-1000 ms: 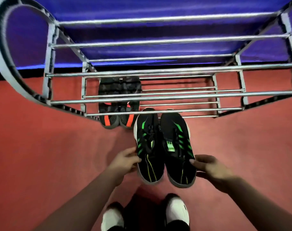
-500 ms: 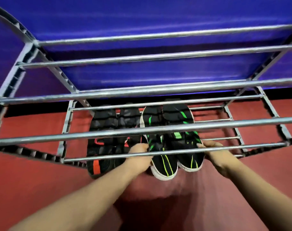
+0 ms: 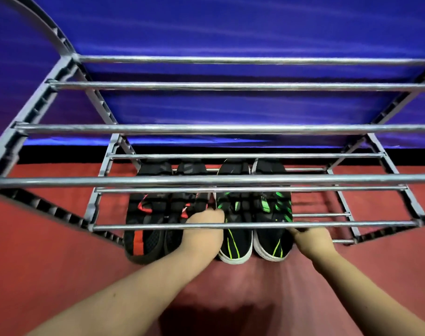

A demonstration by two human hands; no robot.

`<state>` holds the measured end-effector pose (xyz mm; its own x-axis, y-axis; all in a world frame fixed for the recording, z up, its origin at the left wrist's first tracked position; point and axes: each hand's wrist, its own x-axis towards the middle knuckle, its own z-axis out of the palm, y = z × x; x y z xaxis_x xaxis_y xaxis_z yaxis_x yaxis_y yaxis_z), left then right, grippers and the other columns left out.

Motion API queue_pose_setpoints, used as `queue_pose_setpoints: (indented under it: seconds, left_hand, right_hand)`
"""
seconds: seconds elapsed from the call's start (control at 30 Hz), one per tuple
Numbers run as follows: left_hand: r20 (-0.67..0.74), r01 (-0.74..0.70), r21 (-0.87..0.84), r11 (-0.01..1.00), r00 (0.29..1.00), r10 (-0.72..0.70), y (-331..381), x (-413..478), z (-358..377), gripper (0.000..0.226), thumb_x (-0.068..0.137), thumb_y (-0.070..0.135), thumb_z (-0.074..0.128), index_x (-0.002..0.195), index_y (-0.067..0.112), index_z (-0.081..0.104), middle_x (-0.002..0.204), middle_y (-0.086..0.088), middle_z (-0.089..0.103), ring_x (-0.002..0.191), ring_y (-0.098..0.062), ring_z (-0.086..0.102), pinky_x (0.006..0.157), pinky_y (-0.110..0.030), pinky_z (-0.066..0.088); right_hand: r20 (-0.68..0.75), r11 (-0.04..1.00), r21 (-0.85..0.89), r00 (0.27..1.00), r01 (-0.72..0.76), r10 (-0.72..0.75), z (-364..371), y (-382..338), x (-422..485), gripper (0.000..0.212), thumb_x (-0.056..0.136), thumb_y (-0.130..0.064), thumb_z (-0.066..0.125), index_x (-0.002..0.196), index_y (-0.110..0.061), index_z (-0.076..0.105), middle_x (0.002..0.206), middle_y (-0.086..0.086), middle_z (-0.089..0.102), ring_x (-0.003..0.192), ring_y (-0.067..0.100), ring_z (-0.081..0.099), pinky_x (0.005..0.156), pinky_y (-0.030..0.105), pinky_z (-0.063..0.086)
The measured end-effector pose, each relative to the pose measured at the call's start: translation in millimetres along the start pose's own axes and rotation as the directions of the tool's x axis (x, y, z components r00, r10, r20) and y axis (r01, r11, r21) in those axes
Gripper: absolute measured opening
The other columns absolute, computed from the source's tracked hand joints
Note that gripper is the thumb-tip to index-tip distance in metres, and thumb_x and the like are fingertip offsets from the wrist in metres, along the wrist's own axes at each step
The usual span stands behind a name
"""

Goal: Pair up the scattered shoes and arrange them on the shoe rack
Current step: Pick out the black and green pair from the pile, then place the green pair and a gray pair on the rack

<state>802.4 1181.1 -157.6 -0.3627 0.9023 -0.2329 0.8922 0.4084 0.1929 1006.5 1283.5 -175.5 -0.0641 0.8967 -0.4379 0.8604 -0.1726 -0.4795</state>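
The shoe rack is a frame of thin metal rails in open tiers, and the rails of its upper tiers run across above the lowest tier, so anything going there has to slide in low from the front edge rather than drop from above. On that lowest tier the red-striped pair lies toward the left end, toes to the back, heels overhanging the front rail. Just beside it, to the right, sits the green-striped pair, set the same way. These look like light knit trainers: soft uppers that would give under a squeeze, and firmer rubber soles. The sole edge or heel is therefore probably the surest place to hold. The rails offer narrow support, so a shoe left too far forward could tip off. The left hand is wedged between the two pairs, fingers curled onto the inner green shoe. The right hand grips the outer shoe's side.
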Motion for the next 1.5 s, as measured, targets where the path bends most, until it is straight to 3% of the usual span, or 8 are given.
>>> queue_pose_setpoints:
  seconds: [0.1, 0.2, 0.37, 0.47, 0.6, 1.1, 1.37, 1.5]
  left_hand:
    - [-0.096, -0.192, -0.002, 0.981, 0.977, 0.191, -7, -20, 5, 0.020, 0.080, 0.036, 0.054, 0.091, 0.019, 0.060, 0.083, 0.002, 0.060, 0.069, -0.021, 0.066, 0.054, -0.028, 0.047]
    - [0.031, -0.208, -0.054, 0.977, 0.977, 0.209, -7, -29, 9, 0.037, 0.092, 0.048, 0.038, 0.114, 0.022, 0.053, 0.111, 0.002, 0.053, 0.094, -0.025, 0.061, 0.075, -0.036, 0.053]
    - [0.040, -0.208, -0.061, 0.976, 0.977, 0.211, -4, -30, 10, 0.046, 0.093, 0.054, 0.033, 0.094, 0.017, 0.061, 0.099, -0.004, 0.061, 0.091, -0.027, 0.061, 0.076, -0.035, 0.051]
    - [0.103, -0.169, -0.161, 0.972, 0.977, 0.187, -4, -31, 13, 0.041, 0.086, 0.056, 0.045, 0.092, 0.019, 0.062, 0.087, -0.002, 0.064, 0.089, -0.022, 0.061, 0.075, -0.032, 0.050]
    - [0.150, -0.150, -0.194, 0.969, 0.972, 0.181, -2, -32, 19, 0.035, 0.078, 0.050, 0.057, 0.098, 0.021, 0.062, 0.100, -0.001, 0.060, 0.101, -0.021, 0.057, 0.085, -0.031, 0.048]
    - [0.058, -0.032, -0.352, 0.935, 0.997, 0.056, -9, -38, 13, 0.023, 0.078, 0.037, 0.064, 0.087, 0.021, 0.052, 0.087, 0.006, 0.047, 0.088, -0.020, 0.059, 0.078, -0.030, 0.047]
    - [0.219, 0.250, -0.445, 0.860, 0.962, -0.166, -9, -154, -49, 0.024, 0.079, 0.042, 0.064, 0.084, 0.019, 0.061, 0.080, 0.001, 0.065, 0.082, -0.022, 0.063, 0.075, -0.031, 0.050]
    - [0.316, 0.364, -0.438, 0.822, 0.918, -0.238, -8, -210, -112, 0.026, 0.081, 0.044, 0.062, 0.090, 0.020, 0.064, 0.090, -0.002, 0.069, 0.091, -0.023, 0.064, 0.078, -0.028, 0.049]
  right_hand:
    - [-0.047, 1.000, -0.003, 0.999, 0.009, -0.010, 2, -3, 0, 0.034, 0.093, -0.028, 0.057, 0.089, 0.001, 0.072, 0.097, 0.022, 0.071, 0.098, 0.036, 0.063, 0.075, 0.034, 0.042]
    - [-0.145, 0.988, 0.141, 0.986, -0.060, 0.081, 6, 7, 7, 0.025, 0.086, -0.020, 0.064, 0.074, 0.002, 0.069, 0.086, 0.023, 0.070, 0.086, 0.037, 0.064, 0.075, 0.039, 0.048]
    - [-0.160, 0.999, 0.048, 0.987, 0.015, -0.007, 3, 0, 7, 0.036, 0.087, -0.004, 0.051, 0.054, -0.016, 0.045, 0.069, 0.014, 0.062, 0.074, 0.031, 0.057, 0.068, 0.036, 0.044]
    - [-0.122, 0.996, 0.082, 0.992, 0.043, -0.032, 7, -3, 3, 0.031, 0.087, -0.006, 0.056, 0.057, -0.014, 0.048, 0.068, 0.013, 0.060, 0.072, 0.030, 0.056, 0.061, 0.030, 0.033]
    - [-0.095, 0.986, 0.157, 0.995, 0.058, -0.044, 9, 2, 4, 0.012, 0.086, -0.014, 0.065, 0.077, -0.006, 0.063, 0.091, 0.022, 0.071, 0.092, 0.038, 0.064, 0.073, 0.035, 0.046]
    - [-0.092, 0.994, 0.006, 0.990, 0.108, -0.107, 12, -1, -17, 0.027, 0.090, -0.024, 0.060, 0.097, 0.000, 0.070, 0.094, 0.019, 0.072, 0.095, 0.036, 0.065, 0.073, 0.032, 0.042]
    - [0.193, 1.000, -0.006, 0.981, 0.001, 0.000, -42, -4, -141, 0.023, 0.086, -0.025, 0.063, 0.093, -0.005, 0.072, 0.088, 0.010, 0.072, 0.089, 0.029, 0.067, 0.079, 0.030, 0.049]
    - [0.312, 0.998, 0.020, 0.948, -0.062, 0.053, -88, -42, -213, 0.016, 0.086, -0.021, 0.062, 0.076, -0.009, 0.067, 0.070, 0.007, 0.064, 0.060, 0.022, 0.062, 0.057, 0.025, 0.045]
